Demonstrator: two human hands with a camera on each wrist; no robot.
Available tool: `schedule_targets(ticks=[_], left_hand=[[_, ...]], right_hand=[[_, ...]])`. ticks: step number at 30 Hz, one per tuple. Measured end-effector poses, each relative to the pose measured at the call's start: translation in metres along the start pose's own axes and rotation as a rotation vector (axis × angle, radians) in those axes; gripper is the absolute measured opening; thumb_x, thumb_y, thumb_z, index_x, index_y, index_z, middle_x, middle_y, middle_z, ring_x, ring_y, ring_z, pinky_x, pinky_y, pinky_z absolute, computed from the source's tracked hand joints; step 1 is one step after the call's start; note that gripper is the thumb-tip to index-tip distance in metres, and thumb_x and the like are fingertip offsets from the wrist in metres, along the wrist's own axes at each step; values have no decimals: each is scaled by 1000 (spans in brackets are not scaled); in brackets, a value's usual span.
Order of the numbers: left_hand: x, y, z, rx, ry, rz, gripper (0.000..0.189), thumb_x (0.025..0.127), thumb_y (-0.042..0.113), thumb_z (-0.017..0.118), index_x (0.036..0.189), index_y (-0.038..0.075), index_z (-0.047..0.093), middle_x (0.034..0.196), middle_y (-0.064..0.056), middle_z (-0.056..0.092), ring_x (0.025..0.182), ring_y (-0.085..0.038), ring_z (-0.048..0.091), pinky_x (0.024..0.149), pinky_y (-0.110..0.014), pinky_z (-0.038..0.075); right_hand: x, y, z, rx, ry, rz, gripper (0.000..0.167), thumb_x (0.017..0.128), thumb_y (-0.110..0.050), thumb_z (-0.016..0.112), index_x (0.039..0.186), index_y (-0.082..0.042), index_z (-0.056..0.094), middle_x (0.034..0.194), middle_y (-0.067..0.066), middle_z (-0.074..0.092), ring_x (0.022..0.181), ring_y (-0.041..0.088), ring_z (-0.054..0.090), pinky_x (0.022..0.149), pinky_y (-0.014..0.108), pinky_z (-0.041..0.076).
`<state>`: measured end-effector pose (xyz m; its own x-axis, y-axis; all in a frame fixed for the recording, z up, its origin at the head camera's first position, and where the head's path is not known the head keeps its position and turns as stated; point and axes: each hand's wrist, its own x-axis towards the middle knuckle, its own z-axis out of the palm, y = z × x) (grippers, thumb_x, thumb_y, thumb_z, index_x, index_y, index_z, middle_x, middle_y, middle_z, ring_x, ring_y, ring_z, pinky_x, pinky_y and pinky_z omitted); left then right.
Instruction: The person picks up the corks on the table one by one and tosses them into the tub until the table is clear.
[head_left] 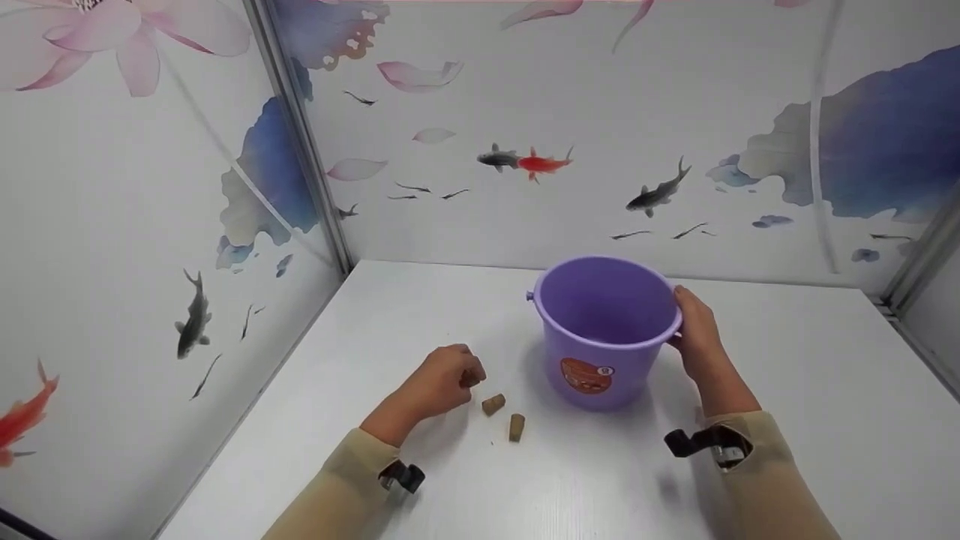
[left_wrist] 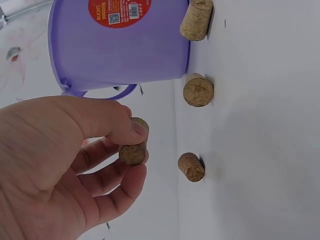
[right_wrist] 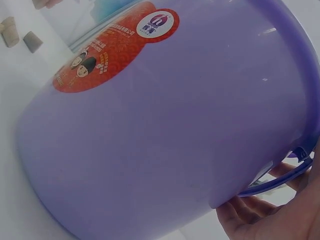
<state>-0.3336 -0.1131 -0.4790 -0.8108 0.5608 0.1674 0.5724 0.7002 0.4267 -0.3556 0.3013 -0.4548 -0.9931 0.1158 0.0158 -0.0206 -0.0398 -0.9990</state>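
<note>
My left hand (head_left: 448, 379) is over the table, left of the purple bucket (head_left: 600, 375). In the left wrist view the left hand (left_wrist: 75, 160) pinches a cork (left_wrist: 132, 155) between thumb and fingers. Three more corks lie on the table below it: one near the bucket (left_wrist: 196, 22), one in the middle (left_wrist: 198, 92), one farther off (left_wrist: 191, 167). The head view shows only two of them, a tilted cork (head_left: 493, 405) and another cork (head_left: 517, 427). My right hand (head_left: 697, 330) grips the bucket's right rim, by the handle (right_wrist: 280, 180). The bucket stands upright, its label facing me.
The white table (head_left: 750, 337) meets a back wall (head_left: 450, 225) and a left wall (head_left: 112, 225), both printed with fish and lotus. A metal post (head_left: 304, 142) stands in the left corner. Small cameras sit on both wrists.
</note>
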Motion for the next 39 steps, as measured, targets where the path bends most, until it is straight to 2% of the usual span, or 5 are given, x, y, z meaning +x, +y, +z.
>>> schedule_targets(ticks=[10, 20, 27, 35, 39], left_hand=[[9, 20, -15, -31, 0, -6, 27, 87, -8, 73, 106, 10, 81, 100, -2, 69, 92, -15, 66, 84, -28, 59], [24, 23, -26, -104, 24, 67, 29, 87, -10, 69, 107, 8, 80, 103, -4, 71, 97, -16, 75, 82, -24, 60], [33, 38, -37, -106, 35, 101, 31, 86, -11, 67, 107, 8, 81, 102, -6, 71, 98, -19, 75, 85, -27, 61], [43, 52, -49, -140, 128, 152, 29, 86, -12, 66, 105, 6, 80, 102, -8, 71, 99, -21, 75, 87, -28, 62], [47, 57, -54, -160, 168, 168, 29, 86, -12, 66, 105, 5, 79, 102, -9, 71, 99, -22, 76, 85, -27, 62]], right_hand=[[-1, -1, -2, 11, 3, 8, 43, 114, -44, 31, 131, -12, 54, 110, -12, 62, 107, 7, 62, 93, 26, 57], [1, -1, -1, 3, 0, 7, 48, 114, -43, 29, 139, -9, 51, 109, -13, 62, 102, 4, 64, 90, 24, 58], [1, 2, 0, -13, 8, 24, 48, 114, -43, 28, 137, -8, 51, 110, -11, 61, 103, 5, 63, 91, 25, 58], [0, 2, -1, -28, 1, -10, 47, 114, -44, 28, 132, -8, 53, 110, -9, 62, 104, 7, 63, 92, 27, 58], [1, 1, -1, -22, 3, -11, 49, 114, -45, 29, 134, -7, 53, 109, -10, 62, 102, 6, 64, 91, 26, 59]])
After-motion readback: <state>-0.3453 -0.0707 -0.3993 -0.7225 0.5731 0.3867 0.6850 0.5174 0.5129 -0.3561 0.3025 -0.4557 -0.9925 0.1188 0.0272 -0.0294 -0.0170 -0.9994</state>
